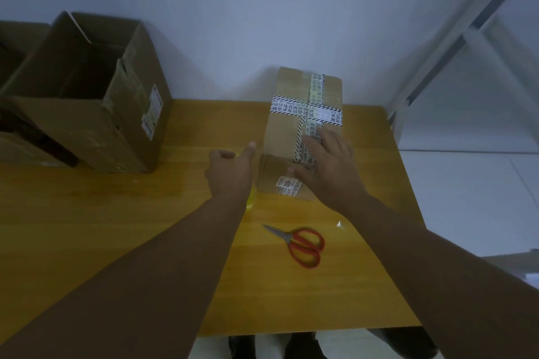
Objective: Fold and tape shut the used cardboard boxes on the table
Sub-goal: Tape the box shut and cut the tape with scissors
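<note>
Pressing flat on the taped small box (pixel 285 131), the right hand (pixel 329 166) has its fingers spread; the box sits mid-desk (pixel 116 227) toward the far edge. Left hand (pixel 230 175) is just beside the box's left side with something yellowish under it, grip can't be told. Red scissors (pixel 292 238) lie nearer, and the big open box (pixel 96 125) is on the left.

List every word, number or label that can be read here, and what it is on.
"4002", as far as it shows: small white label on the near end of the taped box.
Striped tape across that box: printed characters, too blurred to read.
Stickers on the open box: too small to read.
</note>
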